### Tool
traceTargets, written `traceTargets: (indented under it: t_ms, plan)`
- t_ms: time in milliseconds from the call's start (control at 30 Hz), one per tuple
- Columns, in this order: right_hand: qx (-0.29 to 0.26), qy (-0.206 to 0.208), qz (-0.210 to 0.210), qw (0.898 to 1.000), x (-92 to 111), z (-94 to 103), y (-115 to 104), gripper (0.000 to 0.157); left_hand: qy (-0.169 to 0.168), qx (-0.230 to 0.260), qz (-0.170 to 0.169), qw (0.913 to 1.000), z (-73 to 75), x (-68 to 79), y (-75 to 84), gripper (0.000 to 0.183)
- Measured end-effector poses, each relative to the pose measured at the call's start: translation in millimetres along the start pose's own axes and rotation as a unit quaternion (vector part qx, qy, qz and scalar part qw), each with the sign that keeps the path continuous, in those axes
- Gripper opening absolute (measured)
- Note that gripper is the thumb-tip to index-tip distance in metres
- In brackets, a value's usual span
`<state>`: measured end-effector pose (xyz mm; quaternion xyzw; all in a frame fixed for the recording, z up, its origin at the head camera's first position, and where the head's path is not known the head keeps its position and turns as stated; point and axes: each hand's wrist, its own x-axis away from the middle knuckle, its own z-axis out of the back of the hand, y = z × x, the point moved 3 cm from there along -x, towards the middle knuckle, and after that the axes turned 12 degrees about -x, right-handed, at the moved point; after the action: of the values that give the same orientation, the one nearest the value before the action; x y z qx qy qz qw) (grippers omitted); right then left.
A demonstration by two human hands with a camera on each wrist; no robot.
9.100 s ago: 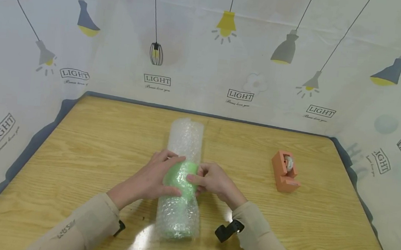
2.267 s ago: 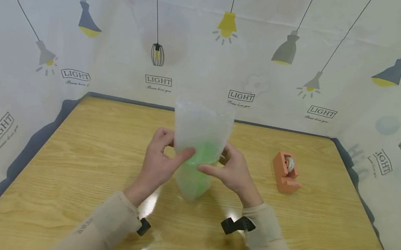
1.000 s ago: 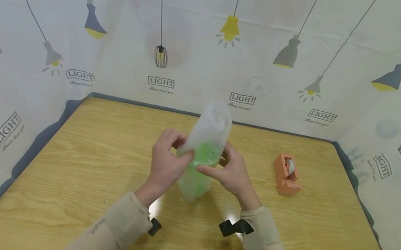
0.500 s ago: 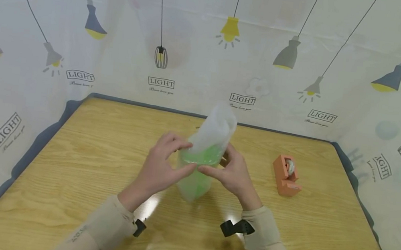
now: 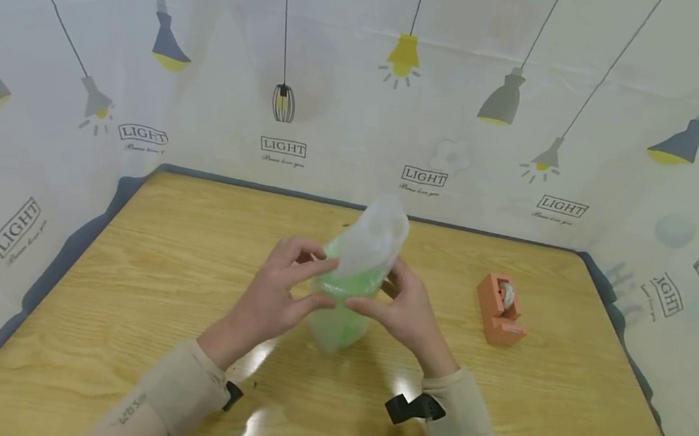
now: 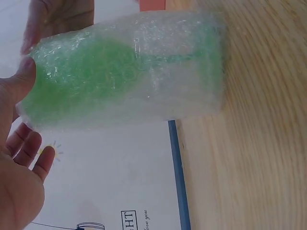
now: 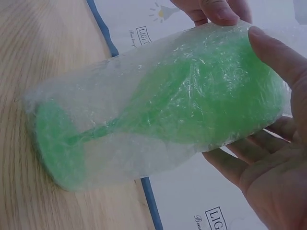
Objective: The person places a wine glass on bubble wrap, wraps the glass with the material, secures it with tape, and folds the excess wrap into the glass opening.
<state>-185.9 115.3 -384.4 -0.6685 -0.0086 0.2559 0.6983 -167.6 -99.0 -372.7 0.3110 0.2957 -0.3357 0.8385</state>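
Note:
A green stemmed wine glass (image 7: 187, 100), wrapped in clear bubble wrap (image 5: 379, 242), stands on its foot on the table. Above the rim, the loose upper end of the wrap leans over to the right. My right hand (image 5: 406, 311) grips the bowl from the right, thumb in front and fingers behind, as the right wrist view shows. From the left, my left hand (image 5: 272, 295) holds the wrap at rim height, its thumb at the near side and its fingertips on the folded wrap. Both thumbs lie close together at the rim.
An orange tape dispenser (image 5: 501, 310) with a roll of tape stands to the right on the wooden table (image 5: 146, 297). Behind and beside the table hangs a white curtain (image 5: 338, 69) printed with lamps.
The wrapped glass lay flat at first and now stands upright. Its loose top, wide before, has been gathered and bent rightward and now sits lower. My left fingers have shifted along the wrap.

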Motion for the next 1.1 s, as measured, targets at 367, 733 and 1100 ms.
traceTargets:
  t_ms: [367, 733, 1100]
  plan:
    - [-0.022, 0.079, 0.124, 0.989, 8.9, 6.8, -13.1, 0.063, -0.003, -0.004, 0.006, 1.0000, -3.8, 2.0, -0.4, 0.052]
    - [0.004, 0.085, 0.230, 0.969, 10.0, 3.9, -22.7, 0.029, 0.001, -0.013, 0.006, 0.9999, -7.2, 3.0, -1.4, 0.051]
    - [0.078, 0.083, 0.214, 0.970, 6.2, 1.9, -24.8, 0.018, 0.009, -0.021, -0.006, 0.9997, -6.9, 4.7, -0.9, 0.048]
